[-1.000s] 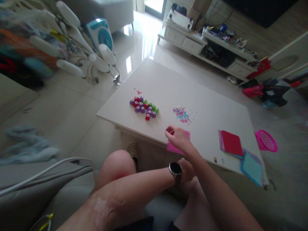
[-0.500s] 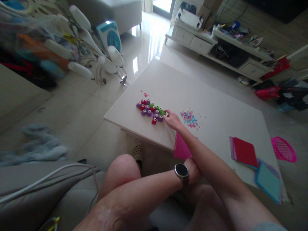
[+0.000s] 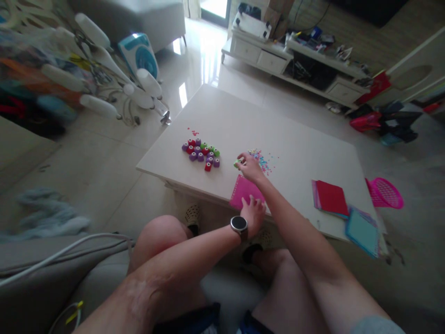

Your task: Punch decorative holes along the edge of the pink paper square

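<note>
On the table (image 3: 222,116), a cluster of small punches (image 3: 200,152) lies toward the left near edge, with a scatter of paper bits (image 3: 260,158) to its right. The right hand (image 3: 251,168) rests between the 2, pinching 1 punch (image 3: 238,163), and just before it a sheet (image 3: 243,191) lies at the near edge under the left hand (image 3: 253,213). Farther right sits a stack of sheets (image 3: 330,198), another sheet (image 3: 363,231) at the near right corner, and a basket (image 3: 384,192) on the floor beyond that end.
</note>
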The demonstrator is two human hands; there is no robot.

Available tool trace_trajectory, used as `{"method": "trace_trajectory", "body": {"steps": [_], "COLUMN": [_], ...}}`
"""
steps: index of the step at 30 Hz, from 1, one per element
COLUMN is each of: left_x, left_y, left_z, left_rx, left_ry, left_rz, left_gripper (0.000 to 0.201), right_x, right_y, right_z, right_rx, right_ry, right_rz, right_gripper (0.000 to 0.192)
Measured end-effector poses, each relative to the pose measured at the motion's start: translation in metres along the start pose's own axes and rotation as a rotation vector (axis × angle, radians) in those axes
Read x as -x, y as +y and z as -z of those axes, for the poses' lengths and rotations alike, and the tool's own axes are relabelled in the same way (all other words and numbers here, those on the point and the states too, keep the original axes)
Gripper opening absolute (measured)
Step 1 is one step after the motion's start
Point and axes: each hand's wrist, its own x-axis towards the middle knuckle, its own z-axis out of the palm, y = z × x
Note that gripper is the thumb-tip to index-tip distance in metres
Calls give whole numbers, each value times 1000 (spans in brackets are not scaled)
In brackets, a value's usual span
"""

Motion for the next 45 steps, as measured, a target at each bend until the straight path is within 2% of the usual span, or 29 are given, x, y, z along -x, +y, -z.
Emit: {"method": "trace_trajectory", "body": {"steps": [2, 5, 8, 11, 13, 17, 21, 24, 30, 39, 45], "left_x": [7, 17, 21, 18, 14, 6, 1, -1, -2, 0, 0], "left_y": [-3, -7, -11, -16, -18, -20, -18, -18, -19, -21, -20], "left_z": [10, 21, 23, 21, 20, 19, 19, 19, 22, 20, 19], "left_rx": [-86, -149, -185, -212, -226, -225, -212, -187, -70, 41, 62], "left_ry": [-49, -54, -36, -25, -17, -12, -22, -18, -1, 20, 34], "left_rz": [10, 22, 4, -61, -102, -82, -58, -67, -49, -53, -51], "left_gripper": [57, 58, 57, 58, 59, 61, 63, 63, 65, 68, 67], "right_x": [21, 60, 95, 114, 118, 113, 99, 91, 90, 91, 94], "right_y": [14, 43, 69, 86, 93, 102, 111, 118, 126, 127, 124], "right_z": [28, 64, 78, 75, 69, 62, 59, 56, 54, 53, 51], "right_rx": [-163, -316, -327, -228, -110, 77, 139, 133, 85, 12, -38], "right_ry": [76, 236, 290, 254, 209, 73, -49, -100, -121, -183, -170], "right_rz": [-20, -62, -111, -180, -171, -91, -60, -63, -115, -136, -138], "right_gripper": [21, 27, 26, 22, 21, 25, 25, 24, 24, 18, 16]}}
